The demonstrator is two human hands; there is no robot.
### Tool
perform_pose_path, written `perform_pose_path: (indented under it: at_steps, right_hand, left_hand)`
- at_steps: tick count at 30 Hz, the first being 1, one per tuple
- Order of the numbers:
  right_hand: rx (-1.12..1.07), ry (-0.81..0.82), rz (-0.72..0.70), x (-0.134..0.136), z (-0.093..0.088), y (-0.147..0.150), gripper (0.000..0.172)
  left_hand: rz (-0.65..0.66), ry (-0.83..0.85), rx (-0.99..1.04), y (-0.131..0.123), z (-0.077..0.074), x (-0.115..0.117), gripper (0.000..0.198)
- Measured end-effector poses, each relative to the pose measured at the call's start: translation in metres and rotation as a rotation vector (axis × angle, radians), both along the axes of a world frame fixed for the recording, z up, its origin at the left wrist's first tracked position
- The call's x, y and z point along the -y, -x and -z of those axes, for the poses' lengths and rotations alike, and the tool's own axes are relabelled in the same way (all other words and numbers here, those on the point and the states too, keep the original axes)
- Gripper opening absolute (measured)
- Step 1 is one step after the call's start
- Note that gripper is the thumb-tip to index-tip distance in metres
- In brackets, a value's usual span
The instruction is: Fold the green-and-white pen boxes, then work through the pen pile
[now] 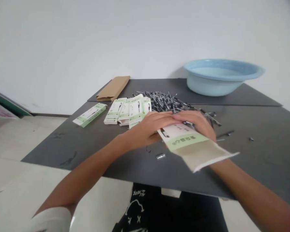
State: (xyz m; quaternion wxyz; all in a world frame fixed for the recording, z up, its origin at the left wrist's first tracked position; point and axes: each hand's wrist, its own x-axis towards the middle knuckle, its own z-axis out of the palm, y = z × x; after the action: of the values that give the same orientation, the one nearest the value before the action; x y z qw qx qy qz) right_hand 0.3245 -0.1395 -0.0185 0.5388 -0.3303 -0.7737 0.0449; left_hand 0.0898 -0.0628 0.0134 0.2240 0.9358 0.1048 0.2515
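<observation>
A white and green cardboard pen box (186,139) is held over the table, with its open flap end tilted toward me. My left hand (151,126) is closed on the box's far left side. From the far right side my right hand (200,123) wraps round the same box, and the fingers of both hands meet over its far end. What is inside the box is hidden. Just beyond my hands lies a heap of black and clear pens (165,100). A small silvery piece (160,156) rests on the table in front of my left hand.
Several similar boxes (114,111) lie left of the heap, one box (90,115) apart from them. Behind is a brown paper bag (116,86). A light blue basin (215,85) stands at the back right of the dark table (253,129). Loose pen parts (226,133) lie on the right.
</observation>
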Motion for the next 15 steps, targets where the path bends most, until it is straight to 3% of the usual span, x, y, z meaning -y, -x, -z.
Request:
perform_pose_path:
  at_steps: [3,9,15]
  right_hand:
    - [0.038,-0.053,0.063,0.004,-0.003,-0.001,0.022]
    - [0.065,-0.113,0.113,0.002,-0.001,-0.002,0.010]
    - [-0.054,-0.104,-0.034,0.004,-0.005,0.015,0.027]
  left_hand:
    - [-0.015,-0.098,0.032,-0.011,0.018,-0.009,0.050]
    - [-0.032,0.037,0.126,-0.023,0.030,-0.004,0.049]
    - [0.084,0.091,0.254,-0.028,0.040,0.006,0.046]
